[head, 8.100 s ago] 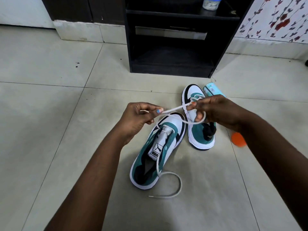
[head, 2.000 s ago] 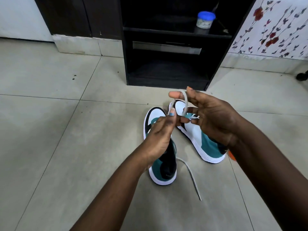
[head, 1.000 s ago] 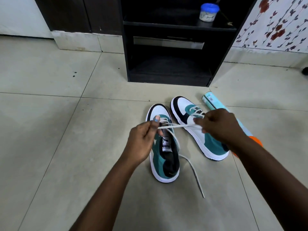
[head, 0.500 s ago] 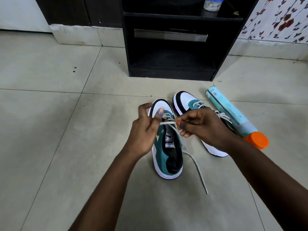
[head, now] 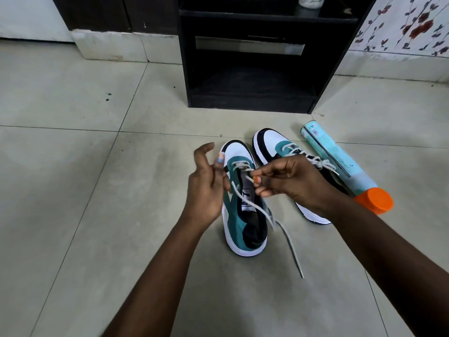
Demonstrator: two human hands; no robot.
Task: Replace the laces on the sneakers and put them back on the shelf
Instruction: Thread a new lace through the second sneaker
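Above the near sneaker (head: 243, 215) on the floor (head: 97, 190), right hand (head: 291, 181) pinches the lace (head: 264, 212); left hand (head: 206, 188) has a loose, empty grip. Second sneaker (head: 272, 144) lies beside it, before the shelf (head: 250, 69).

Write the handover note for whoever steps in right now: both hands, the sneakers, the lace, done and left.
Left hand: open beside the near sneaker, holding nothing.
Right hand: pinches the white lace over that sneaker's tongue; the free end trails on the floor.
Far sneaker: laced, on the floor beside a teal tube.
Done: near sneaker's lowest eyelets threaded.
Left: finish lacing, then put both on the black shelf.
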